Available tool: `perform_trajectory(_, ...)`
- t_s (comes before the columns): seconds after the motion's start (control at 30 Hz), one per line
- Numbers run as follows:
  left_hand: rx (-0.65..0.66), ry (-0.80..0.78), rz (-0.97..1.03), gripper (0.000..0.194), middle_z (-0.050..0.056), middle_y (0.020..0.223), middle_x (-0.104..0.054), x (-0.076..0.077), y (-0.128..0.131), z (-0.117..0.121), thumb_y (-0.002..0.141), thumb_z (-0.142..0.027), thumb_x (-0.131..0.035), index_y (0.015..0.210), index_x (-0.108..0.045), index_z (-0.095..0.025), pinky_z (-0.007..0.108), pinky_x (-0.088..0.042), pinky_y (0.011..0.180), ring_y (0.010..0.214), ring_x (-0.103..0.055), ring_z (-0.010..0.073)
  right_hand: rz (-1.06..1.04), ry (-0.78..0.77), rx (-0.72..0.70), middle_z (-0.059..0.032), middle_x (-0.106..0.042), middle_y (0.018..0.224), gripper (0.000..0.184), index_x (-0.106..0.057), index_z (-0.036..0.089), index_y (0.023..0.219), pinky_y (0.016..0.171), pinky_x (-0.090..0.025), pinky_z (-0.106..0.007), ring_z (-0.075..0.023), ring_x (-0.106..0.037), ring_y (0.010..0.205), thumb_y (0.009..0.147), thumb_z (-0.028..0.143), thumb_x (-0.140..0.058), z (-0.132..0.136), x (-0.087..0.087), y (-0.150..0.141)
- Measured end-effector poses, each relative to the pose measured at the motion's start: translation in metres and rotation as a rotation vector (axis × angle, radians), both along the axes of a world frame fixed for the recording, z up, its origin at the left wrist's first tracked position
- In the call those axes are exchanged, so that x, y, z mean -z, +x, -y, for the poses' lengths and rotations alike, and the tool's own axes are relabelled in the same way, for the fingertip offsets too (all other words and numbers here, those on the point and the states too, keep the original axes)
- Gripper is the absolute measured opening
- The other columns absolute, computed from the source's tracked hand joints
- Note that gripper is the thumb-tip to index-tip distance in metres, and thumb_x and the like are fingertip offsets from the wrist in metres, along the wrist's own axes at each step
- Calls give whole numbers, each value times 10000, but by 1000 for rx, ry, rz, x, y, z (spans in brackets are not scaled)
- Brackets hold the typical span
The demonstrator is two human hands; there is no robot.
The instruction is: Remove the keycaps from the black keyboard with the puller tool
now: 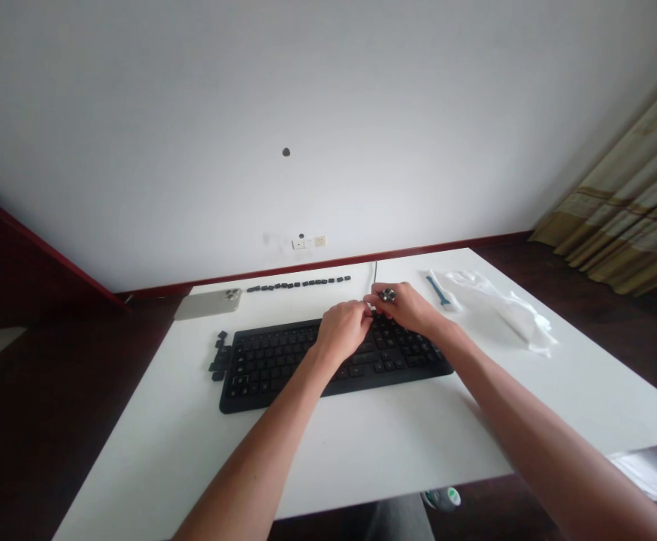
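A black keyboard [283, 356] lies across the white table, partly covered by my hands and forearms. My left hand [343, 329] is closed over its back edge, fingertips pinched together. Touching or almost touching it, my right hand [404, 305] is also closed in a pinch; a dark ring with shiny spots [388, 294] shows on its fingers. Whatever the fingertips hold is hidden or too small to name. Several loose black keycaps [298, 284] form a row behind the keyboard. More loose keycaps [219, 364] lie by its left end.
A phone [209, 303] rests at the table's back left. On the right are a blue-handled brush [439, 291] and a crumpled white plastic bag or sheet [498, 300]. A thin cable [374, 272] runs to the back edge of the white table [385, 439], near the wall.
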State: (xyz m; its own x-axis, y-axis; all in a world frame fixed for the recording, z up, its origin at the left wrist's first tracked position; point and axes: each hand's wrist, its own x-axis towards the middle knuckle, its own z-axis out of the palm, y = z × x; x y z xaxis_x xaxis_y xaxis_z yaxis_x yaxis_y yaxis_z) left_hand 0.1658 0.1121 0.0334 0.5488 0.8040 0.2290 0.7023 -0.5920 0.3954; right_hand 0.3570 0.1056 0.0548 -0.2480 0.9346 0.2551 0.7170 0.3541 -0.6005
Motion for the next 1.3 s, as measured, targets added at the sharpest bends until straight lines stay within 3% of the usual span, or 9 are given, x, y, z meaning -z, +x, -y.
perform_trajectory(0.17,25,24,-8,124,55,1012,-757,1,0,0,975,-248,-591,1030,-701,-229,352,-565,819,936,-718,245,35,-17,186,-28,-625,523,416,-529,241,600,643,-383,-312,-201,-586,550,974,423,-536,1,2,-9)
perform_trajectory(0.4,37,24,-12,114,56,996,-752,1,-1,-2,975,-249,-582,1013,-686,-222,346,-559,813,909,-715,240,89,-47,252,-40,-629,507,389,-529,246,603,623,-400,-320,-214,-601,509,971,370,-553,5,-1,-18)
perform_trajectory(0.6,46,20,7,103,57,1000,-744,2,-1,-1,975,-244,-582,1001,-679,-221,331,-553,785,907,-708,231,-30,-164,168,-42,-636,479,487,-559,244,522,688,-490,-317,-209,-640,512,974,427,-558,6,-5,-12)
perform_trajectory(0.8,64,25,34,111,62,1011,-739,5,-2,-2,990,-239,-574,1026,-675,-210,335,-551,832,927,-700,222,-153,-304,93,-31,-655,503,479,-552,235,556,524,-475,-292,-175,-603,440,936,525,-585,5,-6,-5)
perform_trajectory(0.9,55,26,27,101,56,1003,-738,5,-1,-1,991,-238,-575,1012,-671,-212,333,-549,825,934,-700,223,-182,-305,35,-12,-653,519,438,-545,234,592,507,-464,-282,-162,-597,444,925,515,-595,2,-3,-2)
perform_trajectory(1.3,40,24,8,114,59,1027,-747,4,0,0,995,-234,-570,1021,-679,-211,326,-543,821,968,-696,222,-215,-239,22,22,-607,508,409,-528,231,625,533,-452,-269,-141,-563,452,915,512,-594,-3,6,0)
